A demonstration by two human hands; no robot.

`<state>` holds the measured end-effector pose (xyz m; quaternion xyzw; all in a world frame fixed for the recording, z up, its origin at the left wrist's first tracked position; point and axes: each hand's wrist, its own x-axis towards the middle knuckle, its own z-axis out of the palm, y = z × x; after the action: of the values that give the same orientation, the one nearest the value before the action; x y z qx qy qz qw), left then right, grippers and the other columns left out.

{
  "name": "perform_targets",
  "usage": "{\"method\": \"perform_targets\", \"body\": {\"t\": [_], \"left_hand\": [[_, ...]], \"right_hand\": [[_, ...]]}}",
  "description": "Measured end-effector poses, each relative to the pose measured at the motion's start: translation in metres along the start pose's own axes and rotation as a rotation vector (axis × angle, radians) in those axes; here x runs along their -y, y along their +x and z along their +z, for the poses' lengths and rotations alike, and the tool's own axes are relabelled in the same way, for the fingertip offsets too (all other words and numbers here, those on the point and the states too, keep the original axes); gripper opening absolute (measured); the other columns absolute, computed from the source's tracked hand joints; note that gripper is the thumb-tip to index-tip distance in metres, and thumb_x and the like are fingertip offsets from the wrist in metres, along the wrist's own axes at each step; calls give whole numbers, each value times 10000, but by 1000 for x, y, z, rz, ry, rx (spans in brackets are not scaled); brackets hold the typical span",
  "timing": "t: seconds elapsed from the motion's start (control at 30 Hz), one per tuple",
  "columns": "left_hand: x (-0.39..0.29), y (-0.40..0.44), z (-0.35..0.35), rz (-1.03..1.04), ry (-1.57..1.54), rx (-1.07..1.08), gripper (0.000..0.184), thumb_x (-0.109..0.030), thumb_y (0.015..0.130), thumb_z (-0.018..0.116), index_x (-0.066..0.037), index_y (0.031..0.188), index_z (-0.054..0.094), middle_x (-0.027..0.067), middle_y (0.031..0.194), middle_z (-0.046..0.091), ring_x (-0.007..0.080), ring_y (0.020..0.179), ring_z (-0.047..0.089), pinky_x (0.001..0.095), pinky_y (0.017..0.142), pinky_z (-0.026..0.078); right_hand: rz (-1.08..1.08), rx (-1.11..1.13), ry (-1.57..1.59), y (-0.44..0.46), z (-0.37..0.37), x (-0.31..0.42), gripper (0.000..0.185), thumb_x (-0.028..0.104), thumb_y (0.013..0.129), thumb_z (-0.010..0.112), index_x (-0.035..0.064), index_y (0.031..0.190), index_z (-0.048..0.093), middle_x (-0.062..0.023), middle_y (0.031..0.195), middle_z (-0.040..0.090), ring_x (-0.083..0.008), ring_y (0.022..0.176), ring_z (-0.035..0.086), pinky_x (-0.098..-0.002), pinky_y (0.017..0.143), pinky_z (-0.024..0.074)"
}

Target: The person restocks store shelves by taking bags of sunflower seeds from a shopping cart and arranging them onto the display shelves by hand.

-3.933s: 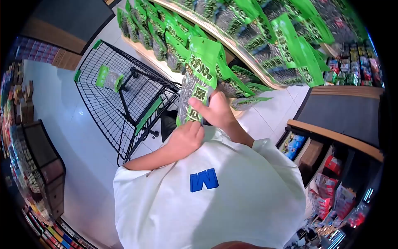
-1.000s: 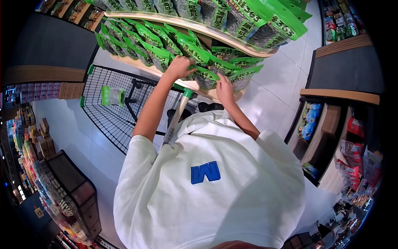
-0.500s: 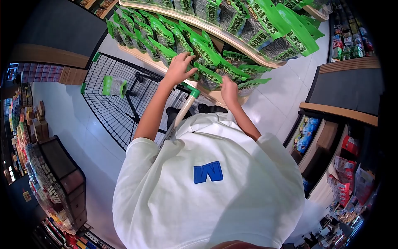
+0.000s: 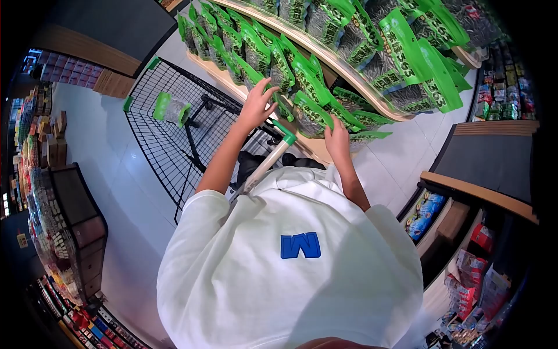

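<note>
Green-topped snack bags with clear fronts and dark contents stand in rows on the lower shelf. My left hand (image 4: 256,107) is over the front row with fingers spread, close to a bag (image 4: 282,108), and holds nothing. At the right end of that row, my right hand (image 4: 337,139) pinches the top right corner of a front bag (image 4: 311,115), which stands slightly tilted. The fingertips partly hide that corner. Below my left forearm is a black wire shopping cart (image 4: 152,136) with a green-cornered handle (image 4: 273,154). One similar green bag (image 4: 171,109) lies inside it.
An upper curved shelf edge (image 4: 325,58) with more green bags overhangs the lower row. At right stands a dark shelf unit (image 4: 482,157) with a wooden edge. A brown display stand (image 4: 78,215) with packaged goods is at left.
The view has shifted, so shelf and cart appear lower and farther right. Both hands stay by the same front bags, the left with fingers still spread.
</note>
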<state>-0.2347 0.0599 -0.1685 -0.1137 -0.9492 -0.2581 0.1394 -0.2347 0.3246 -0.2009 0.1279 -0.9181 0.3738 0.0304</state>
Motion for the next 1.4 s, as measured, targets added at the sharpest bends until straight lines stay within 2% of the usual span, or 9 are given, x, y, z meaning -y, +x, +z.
{"method": "perform_targets", "body": {"t": [0.13, 0.3, 0.47, 0.63, 0.7, 1.1, 1.17, 1.3, 1.4], "left_hand": [[12, -23, -19, -158, -40, -108, 321, -114, 741, 584, -61, 1052, 520, 161, 1178, 440, 335, 1108, 415, 392, 930, 348], [68, -90, -34, -437, 33, -273, 262, -89, 762, 547, -32, 1017, 529, 148, 1083, 509, 321, 1033, 470, 366, 877, 382], [126, -177, -32, -1028, 43, -85, 389, -192, 730, 595, -13, 1065, 509, 205, 1062, 522, 324, 1008, 501, 369, 857, 396], [195, -240, -15, -1232, -38, -161, 466, -290, 740, 596, 7, 1085, 498, 209, 1022, 565, 311, 971, 544, 361, 827, 420], [229, -251, -11, -1436, -210, -286, 456, -318, 741, 577, 29, 1031, 527, 218, 967, 575, 342, 924, 549, 372, 819, 425], [444, -314, 75, -1811, -520, -551, 552, -465, 797, 484, 69, 931, 533, 222, 783, 592, 325, 781, 587, 380, 733, 437], [470, -323, 90, -1850, -610, -731, 505, -431, 818, 485, 61, 932, 508, 135, 673, 557, 207, 620, 558, 325, 487, 424], [505, -325, 98, -1744, -834, -1109, 431, -387, 841, 474, 18, 986, 498, 95, 771, 544, 155, 633, 549, 264, 429, 412], [517, -314, 85, -1698, -1124, -1066, 411, -407, 857, 465, -48, 1057, 447, 100, 909, 567, 133, 720, 579, 226, 522, 480]], "right_hand": [[6, 15, -61, -1, -15, 22, 383, 130, 804, 501, 36, 1167, 427, -205, 1168, 434, -380, 875, 543, -429, 734, 443], [61, 98, 41, 3, -24, 55, 320, 107, 812, 500, 23, 1119, 471, -173, 1134, 465, -311, 809, 574, -380, 689, 460], [-225, 214, 173, 8, 1, 87, 224, 48, 813, 491, -17, 1025, 522, -158, 1068, 512, -307, 833, 557, -361, 732, 449], [-455, 408, 193, -2, 51, 125, 250, 81, 783, 535, -7, 1016, 531, -176, 1093, 483, -354, 1048, 440, -420, 893, 345], [-546, 421, -75, -4, 68, 130, 285, 102, 758, 561, 11, 1026, 529, -170, 1117, 464, -355, 1081, 415, -447, 906, 326], [-559, 514, -339, 1, 82, 141, 214, 132, 699, 492, 49, 868, 593, -126, 1052, 564, -404, 1050, 457, -528, 888, 316], [-531, 551, -403, 1, 83, 146, 211, 144, 704, 485, 53, 856, 600, -119, 1042, 570, -408, 1042, 461, -545, 873, 321], [-504, 660, -477, -3, 78, 138, 243, 141, 701, 496, 90, 911, 606, -88, 1086, 551, -417, 1072, 417, -550, 895, 270], [-457, 751, -554, -4, 76, 144, 264, 121, 691, 512, 90, 938, 597, -73, 1072, 550, -405, 1121, 363, -567, 905, 242]]}}
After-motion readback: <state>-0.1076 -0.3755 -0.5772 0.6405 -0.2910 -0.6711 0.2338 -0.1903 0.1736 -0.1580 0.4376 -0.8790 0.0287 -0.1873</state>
